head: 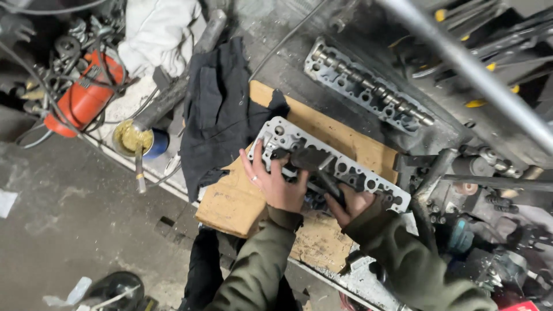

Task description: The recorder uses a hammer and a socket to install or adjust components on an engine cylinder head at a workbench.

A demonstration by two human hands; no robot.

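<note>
Right now the counter (322, 75) carries the job: a grimy metal surface with a cardboard sheet (340, 135) laid over it. On that sheet lies the cylinder head (368, 178), pale cast metal, running diagonally, near end under both hands. A second head with its camshaft (368, 89) sits further back, well apart (untouched). A dark cloth (222, 109) hangs over the counter edge, left of the work. Left hand (276, 181) lies flat, fingers spread, bracing the casting. Right hand (352, 204) has its grip wrapped round the handle of a dark tool (314, 161) whose head rests on the casting top face. Step in hand, as I read it: working the head's face with the tool. Next move would call for steady bracing and keeping the tool flat.
</note>
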